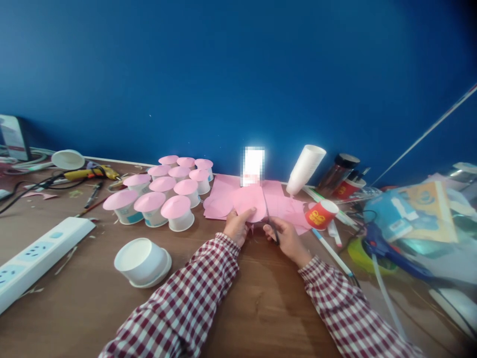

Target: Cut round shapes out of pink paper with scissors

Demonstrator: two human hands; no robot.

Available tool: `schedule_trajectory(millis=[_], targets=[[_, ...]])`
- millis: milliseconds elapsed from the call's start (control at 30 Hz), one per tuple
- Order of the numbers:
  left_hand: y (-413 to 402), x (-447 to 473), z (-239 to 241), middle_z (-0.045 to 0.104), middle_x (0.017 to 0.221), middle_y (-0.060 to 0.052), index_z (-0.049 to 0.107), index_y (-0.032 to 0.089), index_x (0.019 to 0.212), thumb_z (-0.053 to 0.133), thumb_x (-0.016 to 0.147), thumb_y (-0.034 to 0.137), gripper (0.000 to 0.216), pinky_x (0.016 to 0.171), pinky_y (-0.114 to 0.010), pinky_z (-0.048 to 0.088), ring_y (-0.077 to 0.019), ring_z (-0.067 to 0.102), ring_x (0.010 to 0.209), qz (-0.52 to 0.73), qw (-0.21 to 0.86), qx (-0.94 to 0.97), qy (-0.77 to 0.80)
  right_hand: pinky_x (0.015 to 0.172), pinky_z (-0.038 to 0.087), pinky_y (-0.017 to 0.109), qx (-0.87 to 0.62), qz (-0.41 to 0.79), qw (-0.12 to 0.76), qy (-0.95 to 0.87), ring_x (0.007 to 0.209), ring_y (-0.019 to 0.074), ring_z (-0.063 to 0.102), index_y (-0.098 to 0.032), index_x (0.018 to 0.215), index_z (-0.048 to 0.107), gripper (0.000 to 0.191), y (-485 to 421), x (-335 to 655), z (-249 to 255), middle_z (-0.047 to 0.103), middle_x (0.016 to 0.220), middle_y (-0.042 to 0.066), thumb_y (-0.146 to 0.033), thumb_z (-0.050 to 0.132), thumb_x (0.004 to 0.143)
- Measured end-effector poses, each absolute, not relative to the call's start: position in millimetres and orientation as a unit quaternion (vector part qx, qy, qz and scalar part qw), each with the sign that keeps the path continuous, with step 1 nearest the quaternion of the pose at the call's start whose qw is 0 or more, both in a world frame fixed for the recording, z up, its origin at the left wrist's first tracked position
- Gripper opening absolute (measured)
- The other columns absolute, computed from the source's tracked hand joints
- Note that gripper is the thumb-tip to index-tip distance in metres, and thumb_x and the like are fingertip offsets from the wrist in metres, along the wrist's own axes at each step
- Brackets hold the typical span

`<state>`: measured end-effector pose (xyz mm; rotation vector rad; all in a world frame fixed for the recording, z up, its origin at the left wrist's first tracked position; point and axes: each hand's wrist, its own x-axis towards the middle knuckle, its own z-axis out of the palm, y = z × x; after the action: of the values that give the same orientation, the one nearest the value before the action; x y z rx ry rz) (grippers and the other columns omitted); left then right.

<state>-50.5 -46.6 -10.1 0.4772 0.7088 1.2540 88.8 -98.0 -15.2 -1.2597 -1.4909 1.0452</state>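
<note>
Pink paper point(249, 200), scissors point(275, 230) in right fingers point(283, 228)

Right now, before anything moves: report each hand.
Left hand: closed, holding a pink paper piece by its near edge.
Right hand: closed, holding scissors at the paper's side.

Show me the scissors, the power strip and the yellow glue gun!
Scissors point(275, 231): head view, on the dark handle.
Power strip point(46, 256): head view, on its white top.
Yellow glue gun point(86, 173): head view, on its body.
</note>
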Motion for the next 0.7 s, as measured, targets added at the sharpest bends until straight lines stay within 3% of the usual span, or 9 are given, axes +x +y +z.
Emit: schedule_trajectory(millis=[367, 567, 700], targets=[[-49.8, -51.0, -3.5, 0.070, 0.081, -0.010, 0.061, 0.010, 0.098, 0.076, 0.059, 0.013, 0.042, 0.070, -0.029, 0.052, -0.0198, 0.066, 0.077, 0.572, 0.726, 0.224, 0.310, 0.052, 0.042, 0.025, -0.505, 0.417, 0.450, -0.607, 0.055, 0.0113, 0.047, -0.013, 0.098, 0.061, 0.036, -99.4, 87.3, -10.1, 0.050, 0.061, -0.002, -0.045, 0.060, 0.080], [-50.3, -51.1, -3.2, 0.068, 0.074, -0.007, 0.062, 0.011, 0.093, 0.077, 0.059, 0.017, 0.038, 0.062, -0.027, 0.052, -0.0172, 0.065, 0.067, 0.559, 0.729, 0.227, 0.322, 0.053, 0.044, 0.025, -0.502, 0.425, 0.455, -0.600, 0.055, 0.0108, 0.048, -0.014, 0.102, 0.061, 0.035, -98.0, 88.3, -14.5, 0.052, 0.064, -0.002, -0.042, 0.061, 0.080], [-51.1, -51.3, -3.1, 0.069, 0.077, -0.008, 0.062, 0.011, 0.089, 0.076, 0.060, 0.015, 0.033, 0.063, -0.025, 0.052, -0.0179, 0.066, 0.072, 0.563, 0.728, 0.231, 0.315, 0.053, 0.044, 0.025, -0.502, 0.422, 0.453, -0.604, 0.056, 0.0114, 0.048, -0.014, 0.102, 0.061, 0.036, -98.1, 88.4, -14.9, 0.051, 0.064, -0.001, -0.043, 0.060, 0.080]])
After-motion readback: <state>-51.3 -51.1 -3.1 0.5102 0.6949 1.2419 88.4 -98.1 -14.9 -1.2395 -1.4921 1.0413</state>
